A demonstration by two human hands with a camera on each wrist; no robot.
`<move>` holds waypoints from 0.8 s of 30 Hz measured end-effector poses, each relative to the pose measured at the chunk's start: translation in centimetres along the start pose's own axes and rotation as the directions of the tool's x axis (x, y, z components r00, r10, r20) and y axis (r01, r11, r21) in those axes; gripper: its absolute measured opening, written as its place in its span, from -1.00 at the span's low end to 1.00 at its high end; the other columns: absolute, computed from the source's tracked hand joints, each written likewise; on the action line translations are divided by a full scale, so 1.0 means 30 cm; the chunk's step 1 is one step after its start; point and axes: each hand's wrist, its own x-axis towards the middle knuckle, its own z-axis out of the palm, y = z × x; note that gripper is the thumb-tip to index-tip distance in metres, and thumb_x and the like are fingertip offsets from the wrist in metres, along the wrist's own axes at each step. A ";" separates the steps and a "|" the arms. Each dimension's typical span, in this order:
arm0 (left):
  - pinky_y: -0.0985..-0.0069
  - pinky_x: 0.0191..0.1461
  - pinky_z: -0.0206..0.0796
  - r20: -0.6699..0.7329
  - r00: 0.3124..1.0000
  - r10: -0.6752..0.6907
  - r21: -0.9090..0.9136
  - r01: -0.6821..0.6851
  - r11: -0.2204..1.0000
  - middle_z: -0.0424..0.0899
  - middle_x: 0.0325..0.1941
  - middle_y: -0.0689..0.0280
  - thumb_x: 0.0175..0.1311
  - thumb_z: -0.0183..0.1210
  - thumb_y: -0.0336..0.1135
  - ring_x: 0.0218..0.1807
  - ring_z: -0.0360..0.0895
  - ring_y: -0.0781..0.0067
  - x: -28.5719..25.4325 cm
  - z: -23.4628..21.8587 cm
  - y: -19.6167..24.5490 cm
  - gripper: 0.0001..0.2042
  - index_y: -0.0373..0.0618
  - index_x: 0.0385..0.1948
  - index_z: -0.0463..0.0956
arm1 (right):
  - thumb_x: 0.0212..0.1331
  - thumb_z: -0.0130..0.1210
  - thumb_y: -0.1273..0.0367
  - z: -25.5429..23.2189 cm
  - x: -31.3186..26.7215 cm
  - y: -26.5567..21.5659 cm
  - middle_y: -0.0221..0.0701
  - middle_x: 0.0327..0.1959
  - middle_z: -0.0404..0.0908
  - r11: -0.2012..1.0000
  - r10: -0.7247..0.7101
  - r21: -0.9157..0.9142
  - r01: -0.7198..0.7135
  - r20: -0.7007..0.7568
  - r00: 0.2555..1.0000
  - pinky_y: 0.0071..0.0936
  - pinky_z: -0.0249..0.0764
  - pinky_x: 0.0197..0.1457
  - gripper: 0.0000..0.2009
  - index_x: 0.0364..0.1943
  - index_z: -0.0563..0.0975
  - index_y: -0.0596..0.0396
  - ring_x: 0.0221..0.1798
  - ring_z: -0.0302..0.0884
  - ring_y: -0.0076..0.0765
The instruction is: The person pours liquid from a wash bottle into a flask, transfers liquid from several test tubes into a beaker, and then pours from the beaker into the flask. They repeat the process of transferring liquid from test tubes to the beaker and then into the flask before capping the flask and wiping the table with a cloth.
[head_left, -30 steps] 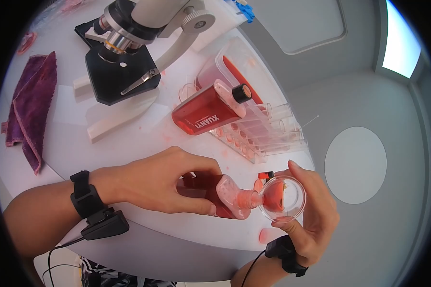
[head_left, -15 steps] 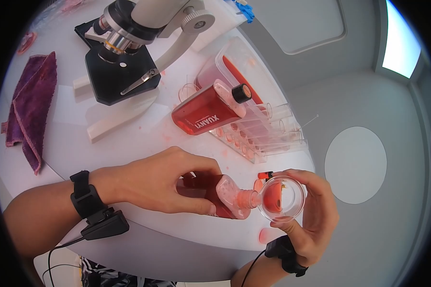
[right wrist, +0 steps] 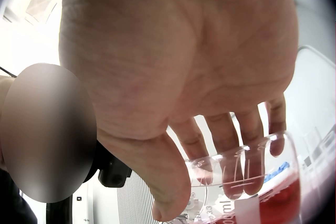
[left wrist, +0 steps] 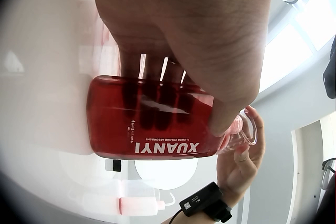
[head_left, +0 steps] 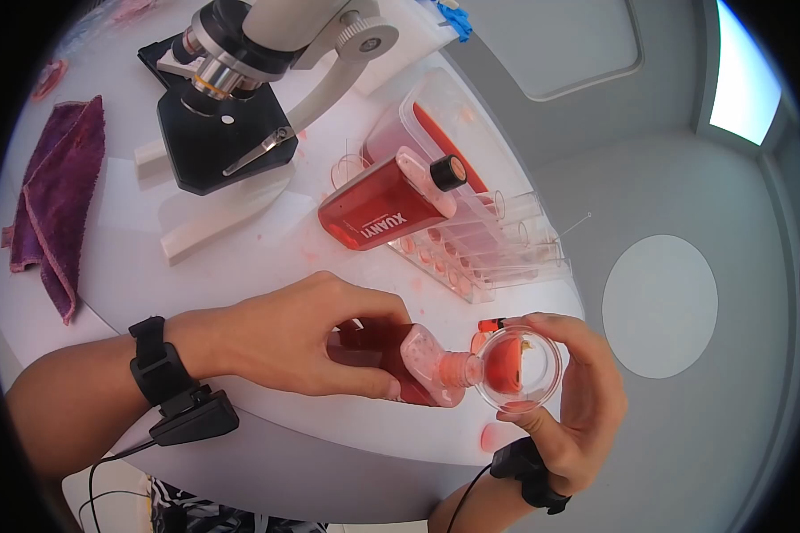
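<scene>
My left hand point(head_left: 307, 333) grips a flat bottle of red liquid point(head_left: 431, 369), tipped on its side with its uncapped neck pointing right. In the left wrist view this bottle point(left wrist: 157, 113) has white XUANYI lettering, and the fingers show dark through it. My right hand point(head_left: 591, 382) holds a clear beaker point(head_left: 551, 360) between thumb and fingers, its mouth at the bottle's neck. Red liquid point(head_left: 504, 366) lies in the beaker. In the right wrist view the graduated beaker point(right wrist: 215, 176) shows white ml markings.
A second red bottle point(head_left: 378, 209), black-capped, stands beside a test-tube rack point(head_left: 458, 275). Behind them is a clear plastic tub point(head_left: 396, 124). A microscope point(head_left: 227, 147) and a purple cloth point(head_left: 60, 195) are farther left. The table's curved edge point(head_left: 356, 466) runs below the hands.
My right hand's raised finger has come down around the beaker's far side. The beaker has shifted slightly left toward the bottle neck. The left hand and its bottle look unmoved.
</scene>
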 end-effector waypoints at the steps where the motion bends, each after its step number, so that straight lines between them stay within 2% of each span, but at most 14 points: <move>1: 0.44 0.07 0.47 -0.002 1.000 0.002 -0.001 -0.002 1.000 0.70 -0.20 0.31 0.24 0.46 -0.27 -0.19 0.55 0.50 0.000 0.000 -0.001 -0.60 -0.23 0.05 0.61 | -0.16 0.57 0.35 0.000 0.002 0.000 -0.07 0.04 0.75 1.000 -0.014 -0.004 0.014 -0.001 1.000 -0.21 0.44 0.25 -0.34 0.14 0.62 0.29 0.05 0.71 0.02; 11: 0.45 0.05 0.47 -0.007 1.000 0.010 0.010 -0.010 1.000 0.70 -0.22 0.32 0.24 0.46 -0.26 -0.20 0.54 0.50 0.001 0.000 -0.001 -0.60 -0.23 0.04 0.61 | -0.17 0.57 0.30 -0.006 0.003 0.003 -0.05 0.06 0.75 0.998 -0.043 -0.054 0.044 0.018 0.999 -0.19 0.45 0.24 -0.31 0.16 0.63 0.31 0.07 0.71 0.05; 24: 0.44 0.07 0.47 -0.004 1.000 0.007 0.003 -0.007 1.000 0.70 -0.20 0.31 0.24 0.46 -0.26 -0.20 0.54 0.50 0.001 0.000 -0.002 -0.60 -0.23 0.05 0.61 | -0.18 0.57 0.32 -0.003 0.001 0.003 -0.04 0.06 0.75 0.999 -0.011 -0.032 0.011 0.006 1.000 -0.20 0.45 0.25 -0.32 0.14 0.63 0.31 0.05 0.71 0.06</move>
